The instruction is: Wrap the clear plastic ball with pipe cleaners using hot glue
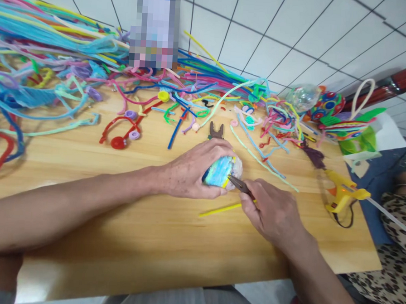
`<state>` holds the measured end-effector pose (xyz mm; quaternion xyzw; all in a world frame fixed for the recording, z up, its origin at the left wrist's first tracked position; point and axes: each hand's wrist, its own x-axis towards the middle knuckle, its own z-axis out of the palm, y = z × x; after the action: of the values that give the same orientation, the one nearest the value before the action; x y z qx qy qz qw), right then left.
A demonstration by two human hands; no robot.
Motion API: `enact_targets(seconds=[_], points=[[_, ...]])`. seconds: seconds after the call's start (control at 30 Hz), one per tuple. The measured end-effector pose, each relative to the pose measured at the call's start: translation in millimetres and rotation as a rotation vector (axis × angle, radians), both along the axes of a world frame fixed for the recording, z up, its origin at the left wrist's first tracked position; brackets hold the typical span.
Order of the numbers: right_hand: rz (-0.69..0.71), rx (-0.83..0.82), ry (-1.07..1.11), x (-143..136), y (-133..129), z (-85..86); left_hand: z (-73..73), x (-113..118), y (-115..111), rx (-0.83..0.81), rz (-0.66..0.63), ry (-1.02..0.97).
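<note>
My left hand (195, 172) is wrapped round a rounded craft piece (219, 171) covered in blue, green and yellow pipe cleaner, with a whitish, bumpy right side. In my right hand (275, 210) is a pair of pliers (240, 184), whose narrow jaws touch the yellow edge of the piece. The pliers' handles are hidden in my palm. Just beyond my left hand, the dark jaws of a second plier-like tool (216, 130) show on the wooden table (157, 240). A yellow pipe cleaner (220, 209) lies beneath my right hand.
Heaps of coloured pipe cleaners (59, 40) spread along the wall. A red pipe-cleaner loop (120, 134) lies to the left. On the right are a yellow glue gun (345, 192), a clear ball (305, 99) and a colourful dotted ball (330, 104). Another person in leopard print (387, 270) sits there.
</note>
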<state>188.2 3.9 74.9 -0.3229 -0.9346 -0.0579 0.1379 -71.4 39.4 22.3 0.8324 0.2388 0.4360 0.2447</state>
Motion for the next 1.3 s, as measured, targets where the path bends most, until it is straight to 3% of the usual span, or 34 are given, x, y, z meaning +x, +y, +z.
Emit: enact_targets(seconds=[1.3], points=[[-0.008,-0.032,0.019,1.2,-0.3,-1.6,-5.8,0.1,0.0,0.01,0.006,-0.02]])
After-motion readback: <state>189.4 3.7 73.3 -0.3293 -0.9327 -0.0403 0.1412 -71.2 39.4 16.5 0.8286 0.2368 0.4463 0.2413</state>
